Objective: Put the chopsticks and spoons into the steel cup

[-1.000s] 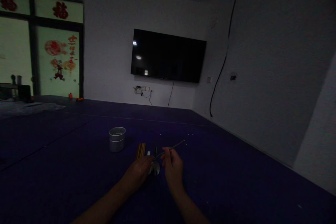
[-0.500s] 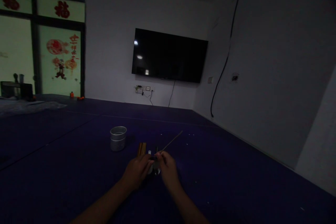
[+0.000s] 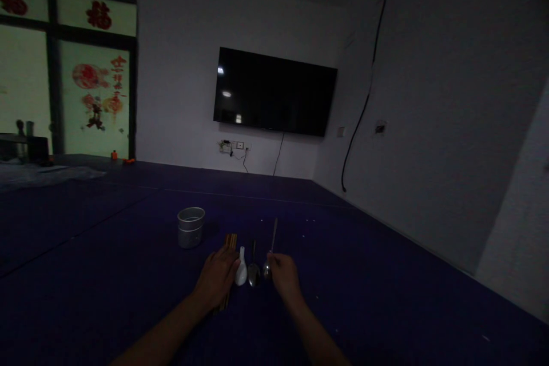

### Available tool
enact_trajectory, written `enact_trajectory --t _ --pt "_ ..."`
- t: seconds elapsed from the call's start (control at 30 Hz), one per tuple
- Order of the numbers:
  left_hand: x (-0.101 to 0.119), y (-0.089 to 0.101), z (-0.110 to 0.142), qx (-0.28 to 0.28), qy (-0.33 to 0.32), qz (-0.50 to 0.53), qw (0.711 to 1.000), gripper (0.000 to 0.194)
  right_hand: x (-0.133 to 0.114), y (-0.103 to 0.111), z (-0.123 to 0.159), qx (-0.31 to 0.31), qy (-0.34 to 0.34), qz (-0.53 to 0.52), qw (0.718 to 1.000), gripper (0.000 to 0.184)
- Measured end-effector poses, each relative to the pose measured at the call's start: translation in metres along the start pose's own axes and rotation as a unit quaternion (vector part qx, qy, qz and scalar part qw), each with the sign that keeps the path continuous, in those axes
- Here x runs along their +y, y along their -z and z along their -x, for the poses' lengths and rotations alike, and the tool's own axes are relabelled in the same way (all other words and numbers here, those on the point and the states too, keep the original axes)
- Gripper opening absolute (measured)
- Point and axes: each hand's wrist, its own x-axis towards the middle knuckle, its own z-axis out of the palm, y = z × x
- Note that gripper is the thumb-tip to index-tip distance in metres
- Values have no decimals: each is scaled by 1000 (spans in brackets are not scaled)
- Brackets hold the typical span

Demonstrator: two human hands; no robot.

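My right hand [image 3: 283, 275] pinches a metal spoon [image 3: 274, 234] near its bowl, its long handle pointing away from me. To its left, a second metal spoon [image 3: 254, 275] with a dark handle lies on the purple surface. A white soup spoon [image 3: 241, 272] lies beside that one, close to the thumb of my left hand [image 3: 217, 275]. That hand rests over a bundle of wooden chopsticks [image 3: 231, 239], covering their middle; its fingers look extended rather than wrapped around them. Behind and left of the chopsticks stands a grey metal cup [image 3: 191, 230], upright.
The purple surface [image 3: 128, 274] stretches to the walls, with small white bits scattered on it. Clear plastic sheeting [image 3: 51, 174] lies at the far left. A television [image 3: 274, 91] hangs on the back wall, and a black cable [image 3: 362, 114] runs down the right wall.
My hands have moved apart. The right has shifted right, turning the spoon from slanting to nearly straight ahead. The left has moved left onto the chopsticks, uncovering the white and dark-handled spoons.
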Motion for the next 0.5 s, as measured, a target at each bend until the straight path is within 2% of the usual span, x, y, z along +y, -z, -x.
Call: enact_trajectory --t 0.23,0.5 --pt "-8 -9 -2 -71 24 0 997 53 0 3 1 -26 -19 84 996 34" --pt "-2 -5 -3 -70 43 32 996 56 1 3 1 -45 -27 140 989 34"
